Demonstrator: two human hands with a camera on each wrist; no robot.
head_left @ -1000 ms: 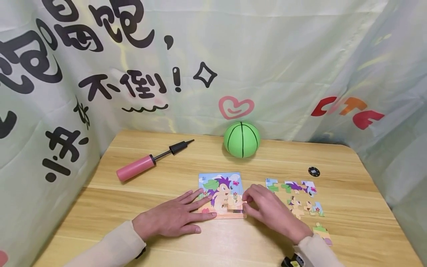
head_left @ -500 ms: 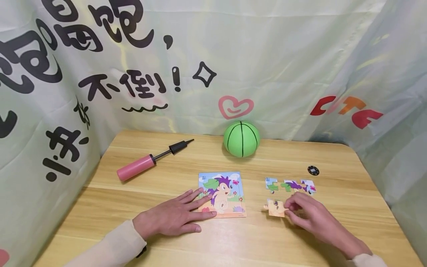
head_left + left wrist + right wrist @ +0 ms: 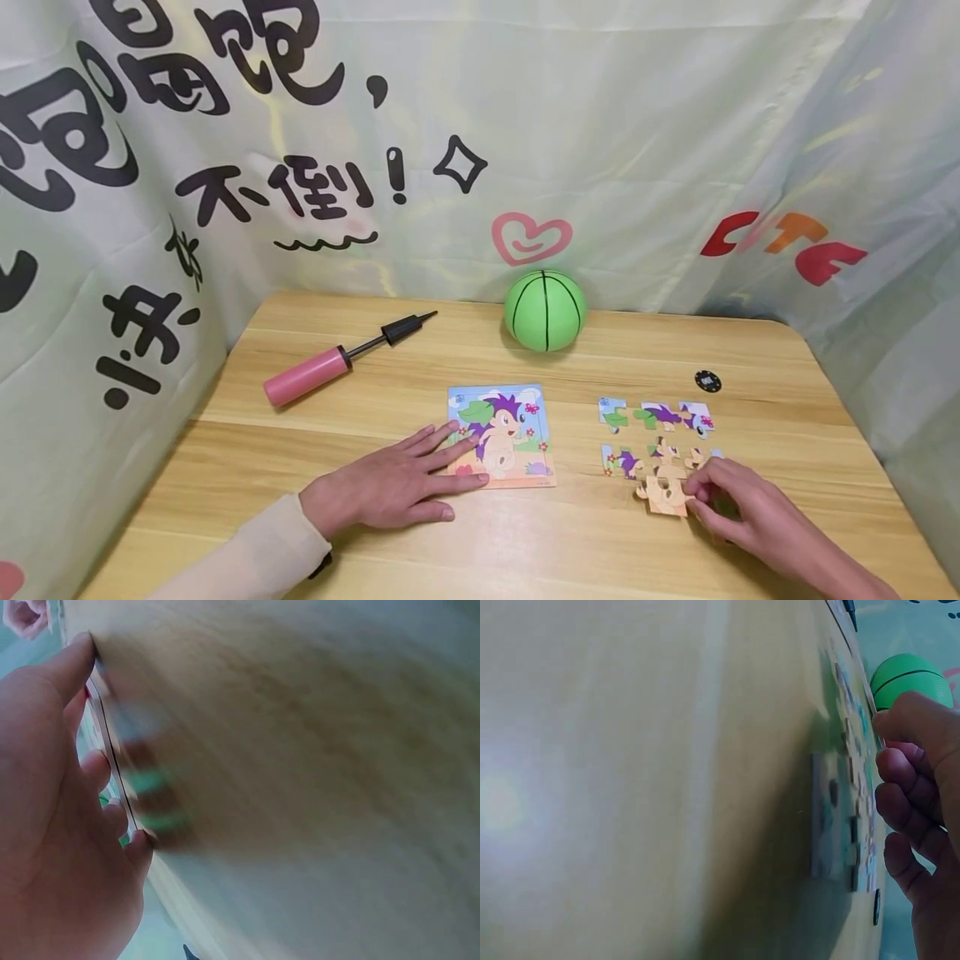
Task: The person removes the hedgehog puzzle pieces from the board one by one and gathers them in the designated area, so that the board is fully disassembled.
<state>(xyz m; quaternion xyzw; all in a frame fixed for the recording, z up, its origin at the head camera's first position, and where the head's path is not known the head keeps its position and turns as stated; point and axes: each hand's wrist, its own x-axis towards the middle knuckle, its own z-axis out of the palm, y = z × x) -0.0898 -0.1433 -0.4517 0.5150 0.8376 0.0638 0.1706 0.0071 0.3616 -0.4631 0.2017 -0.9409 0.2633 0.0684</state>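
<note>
In the head view, my left hand (image 3: 397, 479) lies flat with spread fingers, fingertips resting on the left edge of a square hedgehog picture board (image 3: 525, 417). The left wrist view shows those fingers (image 3: 96, 771) along the board's thin edge. To the right, my right hand (image 3: 742, 508) pinches a peach jigsaw piece (image 3: 666, 500) between thumb and fingers, just below the loose pieces. Above it sit a top row with a blue-and-green piece (image 3: 611, 412) and a second row with a purple-spiked piece (image 3: 627, 463). My right hand partly covers other pieces.
A green ball (image 3: 545, 311) stands at the back of the table. A pink hand pump (image 3: 307, 377) lies at the back left. One round black chip (image 3: 708, 382) lies beyond the pieces at right. A printed cloth (image 3: 615, 150) hangs behind the table.
My right hand has moved rightward from over the picture board to below the piece rows, carrying the peach jigsaw piece. The left hand has stayed in place.
</note>
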